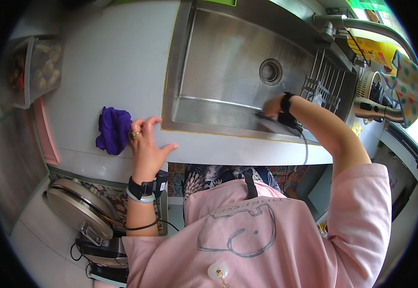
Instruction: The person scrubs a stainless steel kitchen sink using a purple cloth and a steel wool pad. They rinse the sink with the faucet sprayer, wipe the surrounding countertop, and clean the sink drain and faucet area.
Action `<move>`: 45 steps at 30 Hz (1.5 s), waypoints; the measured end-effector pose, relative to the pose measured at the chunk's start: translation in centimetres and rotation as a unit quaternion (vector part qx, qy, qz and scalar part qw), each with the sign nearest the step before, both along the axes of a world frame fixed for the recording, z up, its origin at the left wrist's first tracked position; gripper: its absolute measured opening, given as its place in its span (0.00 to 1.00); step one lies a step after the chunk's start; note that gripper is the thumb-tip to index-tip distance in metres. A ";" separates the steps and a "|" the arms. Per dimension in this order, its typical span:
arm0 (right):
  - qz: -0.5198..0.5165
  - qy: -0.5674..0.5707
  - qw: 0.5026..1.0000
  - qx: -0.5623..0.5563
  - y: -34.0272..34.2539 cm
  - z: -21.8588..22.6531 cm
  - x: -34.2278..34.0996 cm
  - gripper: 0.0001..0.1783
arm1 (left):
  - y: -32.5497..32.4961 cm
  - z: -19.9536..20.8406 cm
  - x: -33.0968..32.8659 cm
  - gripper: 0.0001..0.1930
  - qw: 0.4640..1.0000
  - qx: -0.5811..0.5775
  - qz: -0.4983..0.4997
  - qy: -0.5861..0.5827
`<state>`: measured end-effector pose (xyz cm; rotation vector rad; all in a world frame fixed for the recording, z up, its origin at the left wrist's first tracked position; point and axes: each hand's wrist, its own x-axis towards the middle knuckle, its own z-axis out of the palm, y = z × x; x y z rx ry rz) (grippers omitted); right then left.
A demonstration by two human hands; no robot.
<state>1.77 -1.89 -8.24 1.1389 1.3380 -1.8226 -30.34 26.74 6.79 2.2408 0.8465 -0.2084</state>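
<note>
The right hand is reaching low inside the steel sink, close to its front wall. Blur and the downward angle hide its fingers, so I cannot tell whether they are closed on anything; a dark, smeared shape lies beneath them, possibly a held item or only shadow. The arm probably bends this way so that the fingers can get down to the near wall and corner.

The left hand holds nothing: its thumb and fingers are spread on the white counter, at the sink's front-left corner. That wide, relaxed spread looks like a prop for the leaning body.

At the left hand's 9 o'clock, the crumpled purple cloth lies against or just beside the fingers; which, I cannot tell. Its place on the counter, out of the basin, seems to leave it in easy reach.

Straight up from the right hand, at 12 o'clock, is the drain; at 2 o'clock a wire rack stands at the sink's right end, presumably so that drips fall into the basin. Farther out, at the cloth's 10 o'clock, a clear tub sits well apart from the sink, perhaps away from splashes.
</note>
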 end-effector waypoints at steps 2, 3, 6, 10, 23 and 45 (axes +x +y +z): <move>-0.395 -0.006 0.918 -0.048 5.6 1.6 -3.1 0.22 | 0.0 -0.1 0.0 0.43 1.000 0.015 -0.005 0.009; -0.357 0.114 0.926 0.052 9.0 1.9 -4.7 0.22 | 0.0 -0.1 0.1 0.43 1.000 0.020 -0.009 0.004; -0.435 0.145 0.879 0.134 13.4 4.1 -8.0 0.24 | -0.1 0.0 0.2 0.43 1.000 0.004 -0.002 0.008; -0.337 0.036 0.932 0.128 6.9 7.6 -5.1 0.21 | -0.1 0.1 0.4 0.42 1.000 0.008 -0.006 0.008; -0.474 -0.055 0.816 0.327 11.9 11.6 -13.2 0.15 | -0.1 0.0 0.4 0.42 1.000 0.012 -0.014 0.016; -0.033 -0.142 0.987 0.066 -2.2 2.9 -1.8 0.21 | -0.5 0.9 1.6 0.42 0.997 0.044 -0.010 0.063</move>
